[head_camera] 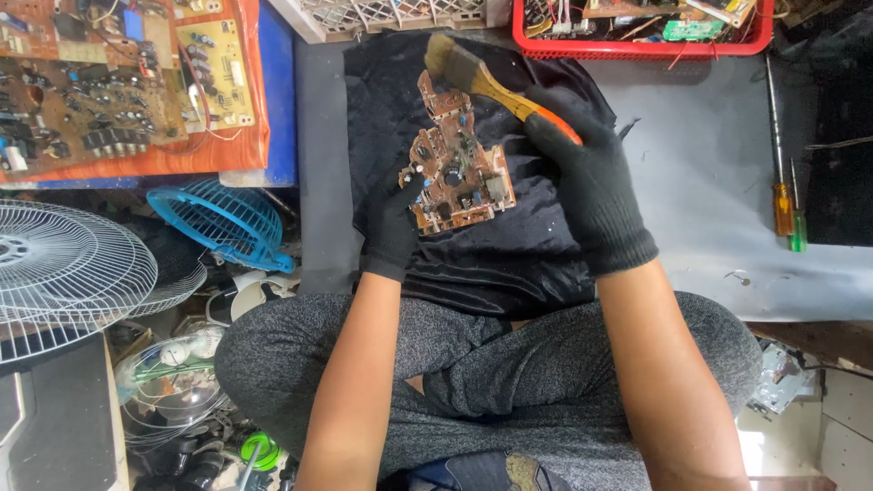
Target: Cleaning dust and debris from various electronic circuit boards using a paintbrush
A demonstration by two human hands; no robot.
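Head view: one circuit board (457, 164), one brush (482, 77), two screwdrivers (787, 173)

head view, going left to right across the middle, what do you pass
white fan guard → blue fan guard → left hand → brown circuit board → right hand gripping a paintbrush → two screwdrivers

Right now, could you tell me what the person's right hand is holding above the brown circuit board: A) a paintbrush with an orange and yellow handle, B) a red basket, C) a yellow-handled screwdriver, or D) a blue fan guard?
A: the gloved right hand grips the paintbrush by its orange and yellow handle, bristles at the top of the circuit board, which the left hand holds.
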